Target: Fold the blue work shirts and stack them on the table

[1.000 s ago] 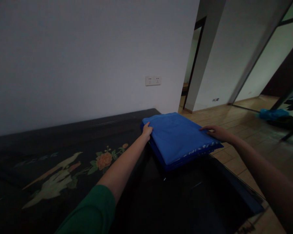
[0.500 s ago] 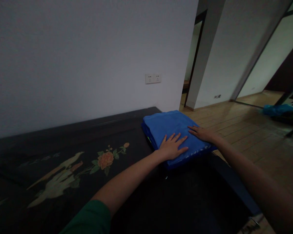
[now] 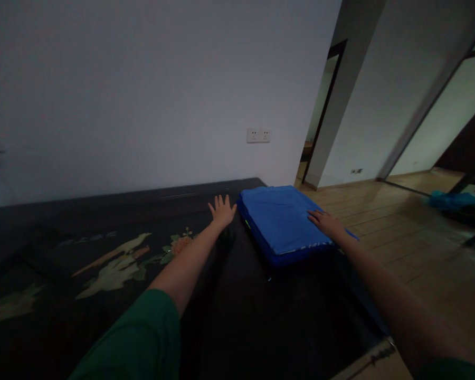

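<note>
A folded blue cloth (image 3: 281,214) lies as a thick, flat stack near the far right end of a dark, glossy tabletop (image 3: 245,322). Its upper layer is lighter blue than the layers below, and white marks run along the near edge. My left hand (image 3: 222,212) is spread just left of the stack, over or on the tabletop, holding nothing. On the stack's right edge rests my right hand (image 3: 325,222), its fingers stretched over the top layer; the thumb is hard to make out.
A painted bird and flower design (image 3: 119,264) decorates the tabletop on the left. Behind stands a pale wall (image 3: 142,105) with a double socket (image 3: 258,135). Beyond the right edge is a wooden floor (image 3: 383,216), with a light blue plastic bundle (image 3: 453,200) farther off.
My left hand has come off the cloth's top and moved left and away from me, beside the stack. My right hand stays on the right side. The view has shifted slightly.
</note>
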A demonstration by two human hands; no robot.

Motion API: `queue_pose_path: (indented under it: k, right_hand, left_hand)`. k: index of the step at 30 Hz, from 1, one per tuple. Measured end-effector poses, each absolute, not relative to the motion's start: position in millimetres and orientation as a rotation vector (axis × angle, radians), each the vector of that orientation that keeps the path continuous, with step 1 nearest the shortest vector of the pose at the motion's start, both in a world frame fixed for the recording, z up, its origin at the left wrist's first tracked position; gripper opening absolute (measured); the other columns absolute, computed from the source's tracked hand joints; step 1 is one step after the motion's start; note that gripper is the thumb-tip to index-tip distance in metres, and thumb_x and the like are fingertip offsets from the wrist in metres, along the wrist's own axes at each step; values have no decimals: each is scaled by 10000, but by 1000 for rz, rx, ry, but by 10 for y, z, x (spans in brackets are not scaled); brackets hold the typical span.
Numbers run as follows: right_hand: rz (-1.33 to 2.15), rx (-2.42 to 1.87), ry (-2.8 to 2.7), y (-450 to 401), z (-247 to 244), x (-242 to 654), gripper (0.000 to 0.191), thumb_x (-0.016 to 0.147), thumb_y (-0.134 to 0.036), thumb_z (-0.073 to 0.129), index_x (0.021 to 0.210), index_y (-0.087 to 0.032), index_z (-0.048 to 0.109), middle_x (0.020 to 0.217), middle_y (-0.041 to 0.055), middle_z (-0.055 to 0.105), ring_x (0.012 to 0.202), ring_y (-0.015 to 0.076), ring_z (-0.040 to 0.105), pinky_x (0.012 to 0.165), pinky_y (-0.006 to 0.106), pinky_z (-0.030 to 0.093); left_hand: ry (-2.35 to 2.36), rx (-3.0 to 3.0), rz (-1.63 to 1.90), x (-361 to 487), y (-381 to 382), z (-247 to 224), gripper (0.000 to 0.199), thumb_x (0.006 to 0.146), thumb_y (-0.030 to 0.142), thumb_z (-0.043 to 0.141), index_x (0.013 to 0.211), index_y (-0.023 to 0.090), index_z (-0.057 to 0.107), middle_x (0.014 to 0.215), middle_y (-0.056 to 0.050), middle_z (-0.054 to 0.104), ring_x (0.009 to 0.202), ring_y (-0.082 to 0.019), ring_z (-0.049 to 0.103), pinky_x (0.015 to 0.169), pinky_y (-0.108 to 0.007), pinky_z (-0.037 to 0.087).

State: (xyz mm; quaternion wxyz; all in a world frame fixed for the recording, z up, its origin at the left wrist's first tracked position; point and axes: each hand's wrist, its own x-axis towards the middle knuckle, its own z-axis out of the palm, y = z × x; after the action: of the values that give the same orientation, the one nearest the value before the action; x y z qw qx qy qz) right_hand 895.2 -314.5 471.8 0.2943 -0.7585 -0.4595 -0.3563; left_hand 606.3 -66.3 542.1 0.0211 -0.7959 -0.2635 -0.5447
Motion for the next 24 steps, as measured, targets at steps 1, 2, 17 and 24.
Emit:
queue_pose_path:
  k: [1, 2, 17, 24]
  right_hand:
    - [-1003, -2047, -1146, -3170, 4736, 8905, 491, 955, -476, 331, 1308, -209, 544, 1417, 137, 481, 1329, 319, 398, 1062, 600, 289]
    - [-1066, -2064, -1067, -3196, 4763, 8853, 476, 956, -455, 343, 1294, -198, 558, 1413, 145, 481, 1321, 330, 403, 1049, 609, 297]
    - [-907, -1380, -1726, -2545, 4331, 6245, 232, 899, -200, 470, 1042, -198, 653, 1068, 58, 665, 991, 173, 608, 865, 277, 449]
    - [-674, -1693, -1943, -2064, 3703, 4933, 202, 933, -266, 448, 995, -223, 635, 972, 44, 692, 867, 158, 638, 659, 231, 378]
  left_hand:
    - [-812, -2426, -1640, 5931, -612, 5414, 587, 886, 362, 520, 1431, 193, 385, 1552, -177, 235, 1463, -305, 85, 1123, -596, -44]
    - [-800, -2402, -1569, 5802, -576, 5381, 585, 884, 330, 522, 1438, 210, 373, 1554, -159, 243, 1462, -294, 104, 1125, -600, -35]
    - [-531, -2650, -1291, 3925, -865, 3720, 295, 864, 157, 498, 1112, 242, 633, 1268, -64, 581, 1226, -247, 487, 1057, -479, 326]
    - [-486, -2658, -1502, 3444, -1087, 3322, 199, 888, 164, 457, 966, 177, 640, 955, -56, 660, 903, -182, 602, 827, -287, 457]
